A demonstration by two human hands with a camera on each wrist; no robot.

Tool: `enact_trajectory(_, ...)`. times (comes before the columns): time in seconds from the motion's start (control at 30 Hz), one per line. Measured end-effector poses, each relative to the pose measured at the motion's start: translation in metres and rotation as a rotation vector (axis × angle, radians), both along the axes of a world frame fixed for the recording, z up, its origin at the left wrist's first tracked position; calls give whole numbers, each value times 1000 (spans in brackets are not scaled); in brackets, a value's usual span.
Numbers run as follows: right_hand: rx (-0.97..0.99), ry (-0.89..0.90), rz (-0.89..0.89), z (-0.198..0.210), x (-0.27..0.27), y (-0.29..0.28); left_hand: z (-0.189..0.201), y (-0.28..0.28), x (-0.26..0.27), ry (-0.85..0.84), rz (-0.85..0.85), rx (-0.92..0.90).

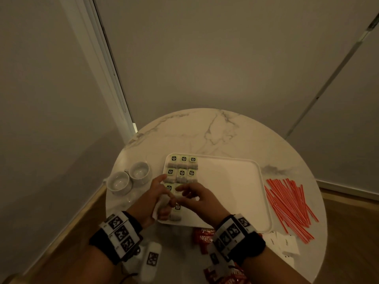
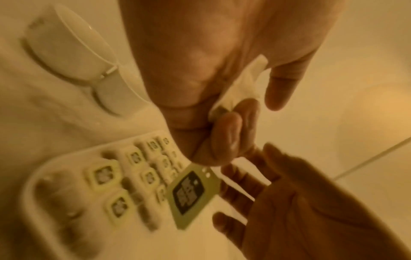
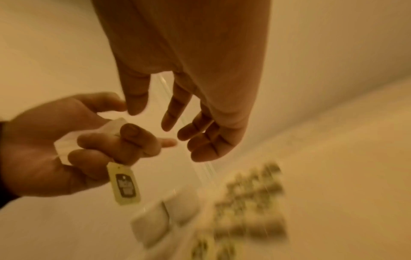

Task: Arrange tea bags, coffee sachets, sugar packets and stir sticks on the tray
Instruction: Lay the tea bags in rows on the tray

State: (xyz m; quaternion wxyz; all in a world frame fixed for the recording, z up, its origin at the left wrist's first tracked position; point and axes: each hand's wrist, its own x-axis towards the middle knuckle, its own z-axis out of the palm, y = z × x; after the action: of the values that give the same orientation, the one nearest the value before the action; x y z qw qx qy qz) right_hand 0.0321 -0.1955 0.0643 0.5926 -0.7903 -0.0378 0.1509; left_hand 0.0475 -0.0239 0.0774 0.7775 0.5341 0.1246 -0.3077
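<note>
— Marble table (image 1: 225, 136) first, round and biggest; everything else I'll place against the tray (image 1: 231, 181) on it. What lies around the tray?

— Stir sticks (image 1: 291, 206), red, in a loose heap just right of the tray. Coffee sachets (image 1: 202, 236) lie at its near edge, partly under the right wrist, with white sugar packets (image 1: 287, 242) off its near right corner. Two white cups (image 1: 128, 178) stand left of it.

— And on the tray?

— Tea bags (image 1: 183, 168) in rows along its left side, green tags up. Only the head view shows that grid sharply; both wrist views blur it.

— What do the wrist views add?

— The left hand (image 2: 213, 73) curls its fingers round a white tea bag (image 2: 241, 88), held above the tray's near left part. Its tag (image 2: 191, 194) dangles below the fingers, which the head view hides.

— The right hand (image 3: 200, 88)?

— Beside the left, over the tray, fingers loosely spread and holding nothing; its fingertips (image 3: 198, 156) are near the held bag, apart from it.
</note>
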Motion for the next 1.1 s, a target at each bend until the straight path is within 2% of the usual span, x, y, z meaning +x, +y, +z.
enact_trajectory(0.13,-117,-194,88,30,-4,-4,27,-22,-2,28,-171,-111)
enact_trajectory(0.2,-101,-211,57,37,-5,-7,43,-31,-6,-14,-220,-146)
enact_trajectory(0.33,250,-47,-150,50,-8,-26,56,-33,-12,-197,-190,-113)
enact_trajectory(0.43,541,108,-283,54,-12,-39,51,-33,-10,-328,-96,67)
enact_trajectory(0.5,627,175,-306,52,-15,-44,52,-35,-11,-425,-61,163)
enact_trajectory(0.63,656,218,-282,49,-22,-48,59,-43,-12,-586,-107,311)
enact_trajectory(0.77,721,224,-213,48,-25,-48,58,-52,-14,-645,-133,445)
enact_trajectory(0.83,724,213,-165,49,-26,-49,60,-55,-17,-675,-158,449)
enact_trajectory(0.97,723,220,-72,54,-30,-50,66,-58,-18,-839,-157,435)
enact_trajectory(1.1,618,181,-28,61,-30,-51,76,-57,-16,-839,-128,356)
